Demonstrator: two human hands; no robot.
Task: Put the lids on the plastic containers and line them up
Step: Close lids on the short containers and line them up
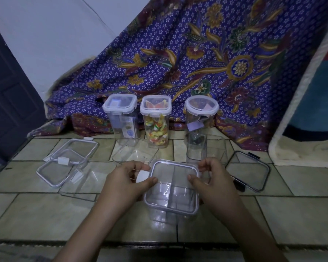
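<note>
A clear square container [170, 210] stands on the tiled floor in front of me with a clear lid [173, 178] resting on its top. My left hand [129, 178] grips the lid's left edge, thumb by a white clip. My right hand [212, 178] holds the lid's right edge. At the back stand three lidded containers in a row: a square one [121, 118], one filled with colourful sweets [156, 121] and a round-lidded one [201, 114]. Two loose clear lids [74, 152] [53, 173] lie at the left.
A black-rimmed lid [248, 173] lies at the right. Open clear containers sit at the left [81, 180], the middle [134, 152] and the right [212, 150]. A patterned purple cloth [197, 53] hangs behind. A dark door [9, 103] is at the left, and a mattress edge [295, 110] at the right.
</note>
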